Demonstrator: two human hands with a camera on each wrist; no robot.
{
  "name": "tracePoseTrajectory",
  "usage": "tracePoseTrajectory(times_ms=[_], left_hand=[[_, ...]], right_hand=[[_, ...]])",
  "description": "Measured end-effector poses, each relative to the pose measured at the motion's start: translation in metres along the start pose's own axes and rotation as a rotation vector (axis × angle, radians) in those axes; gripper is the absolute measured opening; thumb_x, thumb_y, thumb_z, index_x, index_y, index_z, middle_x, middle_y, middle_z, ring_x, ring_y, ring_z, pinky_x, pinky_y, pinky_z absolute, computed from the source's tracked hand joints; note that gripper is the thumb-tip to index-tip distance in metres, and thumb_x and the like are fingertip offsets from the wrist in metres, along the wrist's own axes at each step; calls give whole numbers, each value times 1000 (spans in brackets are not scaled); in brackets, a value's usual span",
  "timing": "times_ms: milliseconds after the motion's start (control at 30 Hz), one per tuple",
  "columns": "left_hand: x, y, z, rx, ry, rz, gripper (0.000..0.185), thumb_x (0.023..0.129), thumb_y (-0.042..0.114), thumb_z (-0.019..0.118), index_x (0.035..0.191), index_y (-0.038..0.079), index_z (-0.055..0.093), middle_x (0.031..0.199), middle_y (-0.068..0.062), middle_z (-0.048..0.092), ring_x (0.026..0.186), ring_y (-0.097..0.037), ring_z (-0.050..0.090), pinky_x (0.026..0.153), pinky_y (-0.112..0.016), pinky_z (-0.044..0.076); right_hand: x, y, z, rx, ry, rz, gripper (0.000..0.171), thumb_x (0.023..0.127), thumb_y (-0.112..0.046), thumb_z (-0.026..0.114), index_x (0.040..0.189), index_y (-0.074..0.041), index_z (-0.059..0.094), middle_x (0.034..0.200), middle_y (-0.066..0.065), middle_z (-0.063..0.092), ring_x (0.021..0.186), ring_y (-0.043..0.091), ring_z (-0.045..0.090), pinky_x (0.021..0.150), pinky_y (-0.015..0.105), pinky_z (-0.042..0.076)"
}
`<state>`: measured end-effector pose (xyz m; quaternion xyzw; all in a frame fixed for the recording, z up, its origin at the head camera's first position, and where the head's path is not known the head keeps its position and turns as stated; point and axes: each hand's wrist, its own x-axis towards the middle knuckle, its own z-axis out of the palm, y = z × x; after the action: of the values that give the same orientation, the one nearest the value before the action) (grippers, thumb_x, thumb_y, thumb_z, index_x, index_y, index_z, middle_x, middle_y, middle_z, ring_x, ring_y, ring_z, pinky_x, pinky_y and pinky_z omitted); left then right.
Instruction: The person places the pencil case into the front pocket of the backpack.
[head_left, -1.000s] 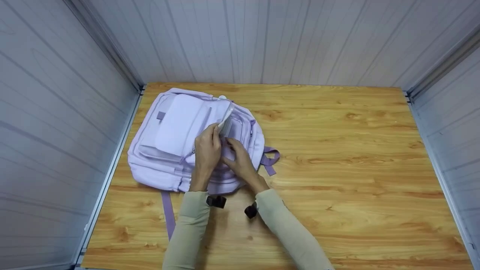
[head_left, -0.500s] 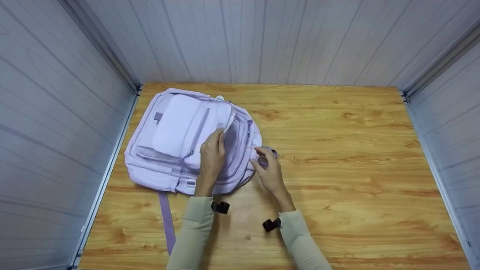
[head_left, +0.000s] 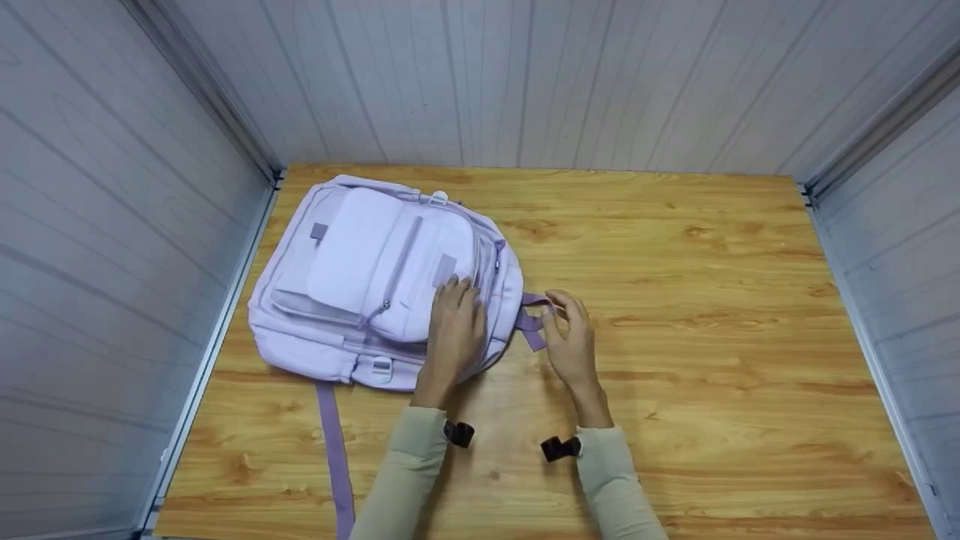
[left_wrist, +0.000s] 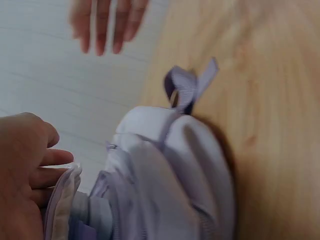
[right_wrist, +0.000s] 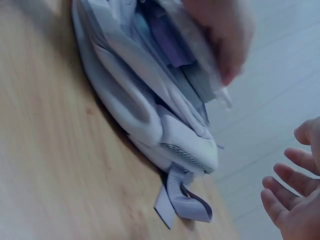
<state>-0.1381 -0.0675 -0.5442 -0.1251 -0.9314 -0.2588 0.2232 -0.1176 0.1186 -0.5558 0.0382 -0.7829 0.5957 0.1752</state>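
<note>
A lilac backpack (head_left: 360, 262) lies flat on the left part of the wooden table (head_left: 712, 315), front pockets up. My left hand (head_left: 455, 326) rests on its near right side with fingers straight, pressing the front pocket flap down; the left wrist view shows those fingers (left_wrist: 47, 167) against the flap's edge. My right hand (head_left: 571, 337) hovers just right of the pack, beside the purple top loop (head_left: 531, 324), fingers relaxed and holding nothing. The right wrist view shows its bare palm (right_wrist: 295, 200) apart from the loop (right_wrist: 182, 200).
A purple shoulder strap (head_left: 334, 442) trails from the pack toward the table's front edge. Grey panel walls (head_left: 112, 225) close in the table on the left, back and right. Bare wood stretches to the right of my hands.
The raised pocket flap has come down flat under my left hand. My right hand has left the pack's opening and moved right, to beside the top loop.
</note>
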Motion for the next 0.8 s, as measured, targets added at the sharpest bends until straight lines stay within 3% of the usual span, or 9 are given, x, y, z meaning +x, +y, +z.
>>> tracePoseTrajectory(times_ms=[167, 300, 433, 567, 800], left_hand=[[-6, 2, 6, 113, -66, -9, 28, 89, 18, 61, 112, 2, 64, 131, -22, 54, 131, -41, 42, 113, -52, 26], [-5, 6, 8, 74, -46, -9, 32, 89, 21, 61, 116, 5, 62, 134, -22, 51, 132, -42, 40, 112, -54, 25], [2, 13, 8, 30, -5, 10, 37, 90, 24, 60, 123, 6, 60, 140, -18, 49, 135, -42, 36, 113, -54, 26], [10, 23, 8, 62, -28, 2, 53, 92, 36, 58, 138, 11, 50, 151, -14, 38, 143, -41, 22, 114, -57, 19], [22, 36, 6, 191, -145, -117, 81, 87, 66, 48, 153, 26, 21, 161, -7, 14, 147, -37, -6, 109, -70, -2]], right_hand=[[2, 0, -3, -24, 14, -4, 27, 94, -10, 58, 120, -1, 62, 121, 14, 61, 115, 25, 55, 98, 46, 44], [5, -2, -7, -97, 16, -14, 28, 94, -8, 57, 120, 0, 61, 122, 15, 60, 118, 26, 53, 101, 44, 42], [11, -5, -13, -237, 11, -35, 36, 94, -11, 57, 128, 1, 56, 129, 18, 55, 125, 31, 47, 106, 46, 36], [19, -8, -19, -437, -31, -26, 48, 98, -24, 53, 140, -2, 46, 145, 21, 41, 136, 38, 33, 113, 54, 22], [24, -13, -25, -658, -158, 95, 64, 99, -52, 37, 152, -18, 25, 160, 18, 7, 147, 40, -4, 111, 66, -8]])
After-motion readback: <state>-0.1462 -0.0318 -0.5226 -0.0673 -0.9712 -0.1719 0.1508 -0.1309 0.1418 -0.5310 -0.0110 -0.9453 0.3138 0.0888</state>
